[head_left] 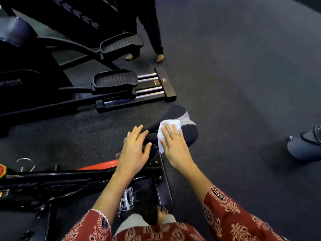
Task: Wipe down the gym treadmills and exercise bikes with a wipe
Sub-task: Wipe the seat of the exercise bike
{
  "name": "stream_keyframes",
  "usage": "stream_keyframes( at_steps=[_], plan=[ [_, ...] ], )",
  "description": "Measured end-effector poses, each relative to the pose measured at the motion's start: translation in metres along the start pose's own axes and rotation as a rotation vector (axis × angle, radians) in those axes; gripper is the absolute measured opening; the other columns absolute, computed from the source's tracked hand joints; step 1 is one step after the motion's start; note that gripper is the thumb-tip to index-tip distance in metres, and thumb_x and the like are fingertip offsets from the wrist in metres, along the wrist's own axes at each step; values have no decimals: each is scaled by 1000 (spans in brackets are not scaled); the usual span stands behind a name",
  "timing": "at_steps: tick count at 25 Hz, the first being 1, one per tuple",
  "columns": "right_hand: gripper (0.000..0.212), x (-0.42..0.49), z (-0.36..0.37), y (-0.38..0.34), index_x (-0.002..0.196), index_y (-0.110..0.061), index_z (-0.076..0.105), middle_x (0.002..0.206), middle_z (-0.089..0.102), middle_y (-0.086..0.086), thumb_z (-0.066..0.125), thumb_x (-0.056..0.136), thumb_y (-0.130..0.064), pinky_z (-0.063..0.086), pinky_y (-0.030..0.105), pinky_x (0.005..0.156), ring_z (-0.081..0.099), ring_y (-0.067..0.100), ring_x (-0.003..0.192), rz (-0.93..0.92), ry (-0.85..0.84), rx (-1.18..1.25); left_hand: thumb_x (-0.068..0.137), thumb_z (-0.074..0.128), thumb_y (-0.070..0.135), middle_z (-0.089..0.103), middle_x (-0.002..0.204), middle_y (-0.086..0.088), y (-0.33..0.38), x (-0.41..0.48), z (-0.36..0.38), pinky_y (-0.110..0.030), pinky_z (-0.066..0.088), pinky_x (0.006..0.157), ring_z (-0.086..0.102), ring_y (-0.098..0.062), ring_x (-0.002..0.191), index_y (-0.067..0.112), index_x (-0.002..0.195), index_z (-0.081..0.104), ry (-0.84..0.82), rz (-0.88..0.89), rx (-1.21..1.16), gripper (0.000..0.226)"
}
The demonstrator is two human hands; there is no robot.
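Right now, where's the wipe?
Head view, just right of centre: the wipe lies on the bike saddle, pressed flat under the right hand; the left hand rests beside it.

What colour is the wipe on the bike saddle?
White; the head view shows it best, the wipe pressed flat under the right hand on the black saddle.
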State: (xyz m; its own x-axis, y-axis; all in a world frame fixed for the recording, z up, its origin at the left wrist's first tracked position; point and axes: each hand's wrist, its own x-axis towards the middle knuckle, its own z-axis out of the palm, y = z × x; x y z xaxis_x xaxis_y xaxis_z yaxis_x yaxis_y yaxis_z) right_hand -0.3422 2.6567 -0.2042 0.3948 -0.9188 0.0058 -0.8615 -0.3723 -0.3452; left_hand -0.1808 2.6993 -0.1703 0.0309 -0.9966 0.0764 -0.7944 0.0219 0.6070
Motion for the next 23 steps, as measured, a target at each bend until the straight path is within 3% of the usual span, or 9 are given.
stream_keyframes(
  at_steps=[3,6,7,11,12,15,16,20,23],
  plan=[
    [50,18,-10,34,152,-10,19,161,11,6,22,105,-27,0,36,119,5,25,148,134,71,-17,88,65,10,41,145,-20,6,13,6,-38,11,113,34,-35,137,-1,132,51,-17,24,70,48],
    [49,25,-19,57,149,-6,26,159,17,11,20,104,-25,10,38,119,11,29,146,434,147,121,92,60,16,40,145,-20,5,25,15,-36,9,112,35,-36,136,-2,135,48,-47,-15,114,48],
    [51,25,-14,44,146,-2,32,156,25,16,20,103,-25,12,41,117,19,33,144,387,180,127,92,57,18,42,143,-21,4,28,18,-37,11,111,39,-37,134,-2,134,48,-66,-20,138,48],
    [51,10,12,11,127,3,58,137,53,19,23,105,-27,26,42,110,50,37,126,-164,169,43,93,58,20,42,144,-19,2,35,22,-34,10,113,38,-34,135,0,138,44,-124,-25,169,51],
    [51,19,6,23,128,0,58,138,53,17,23,105,-29,28,44,109,50,35,127,-150,178,11,92,59,20,41,145,-18,1,36,22,-33,9,114,38,-32,136,1,139,43,-126,-13,165,53],
    [55,46,-14,44,135,0,50,142,47,19,23,98,-30,33,52,107,44,41,130,210,239,-26,92,59,23,41,146,-16,-3,39,20,-32,11,115,38,-29,136,3,140,42,-127,15,170,56],
    [55,53,-12,36,132,4,52,137,51,22,24,95,-26,36,52,104,48,45,124,179,191,-47,91,60,24,41,146,-15,-3,40,20,-32,12,115,38,-28,136,3,141,41,-140,17,171,57],
    [48,64,1,27,121,3,61,126,60,20,35,91,-23,41,44,97,59,39,112,-328,-2,-122,88,63,26,46,142,-11,-6,44,14,-29,16,114,43,-25,133,4,140,43,-153,5,135,60],
    [66,93,-26,54,133,1,51,141,48,20,15,92,-35,27,47,105,44,42,128,-82,-7,-158,92,57,38,41,147,-5,-11,46,9,-27,14,115,38,-20,135,11,144,38,-177,2,137,62]
  ],
)
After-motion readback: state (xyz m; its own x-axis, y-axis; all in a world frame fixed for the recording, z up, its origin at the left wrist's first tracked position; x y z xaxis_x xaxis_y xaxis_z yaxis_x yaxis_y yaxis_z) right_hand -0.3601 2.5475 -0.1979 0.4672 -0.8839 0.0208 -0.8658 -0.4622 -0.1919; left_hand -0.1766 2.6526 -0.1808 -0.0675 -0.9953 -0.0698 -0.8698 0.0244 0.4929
